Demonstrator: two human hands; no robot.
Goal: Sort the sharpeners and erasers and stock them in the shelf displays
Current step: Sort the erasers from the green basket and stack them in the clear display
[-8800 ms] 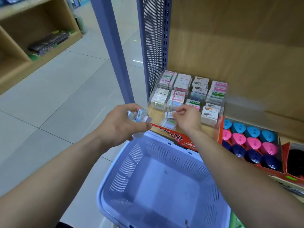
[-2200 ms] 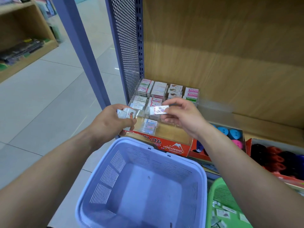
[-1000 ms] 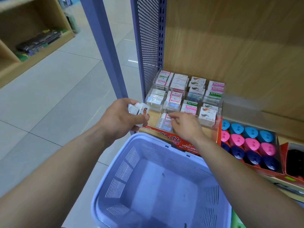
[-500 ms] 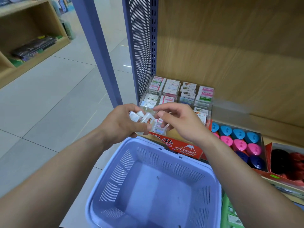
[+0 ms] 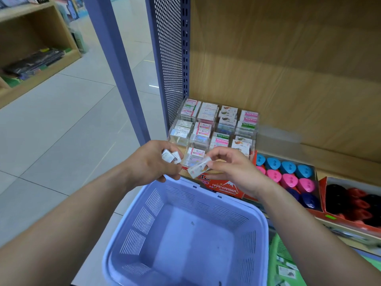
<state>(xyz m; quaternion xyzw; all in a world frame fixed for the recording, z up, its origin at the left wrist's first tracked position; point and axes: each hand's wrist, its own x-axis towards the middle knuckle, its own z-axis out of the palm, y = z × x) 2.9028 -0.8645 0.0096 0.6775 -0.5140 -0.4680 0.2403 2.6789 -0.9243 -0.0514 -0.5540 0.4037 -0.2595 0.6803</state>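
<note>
From the head view, the person stands at a wooden shelf [image 5: 288, 69] with a lilac slotted plastic basket [image 5: 256, 221] below the forearms. The left hand [image 5: 151, 164] is curled round a small clutch of white wrapped erasers [image 5: 171, 157], holding them in reserve beside the left front corner of the clear acrylic compartment display [image 5: 179, 141]. The right hand [image 5: 234, 169] pinches one white rectangular film-wrapped eraser [image 5: 199, 168] between thumb and fingertips; it hangs tilted in the air between the two hands, just in front of the display and above the red cardboard box printed "HARD ERASER" [image 5: 224, 186]. The display's compartments hold sorted stacks of similar erasers, and the front row looks only partly filled. To the right sit blue and pink teardrop-shaped plastic sharpeners [image 5: 288, 179] in a red tray, and a green basket [image 5: 277, 256] shows at the lower edge. The eraser is probably light and firm, with a slick film wrap that could slip from a loose pinch; taking it by its long edges, as the right hand appears to, should allow it to be lowered flat onto a matching stack without nudging its neighbours.
</note>
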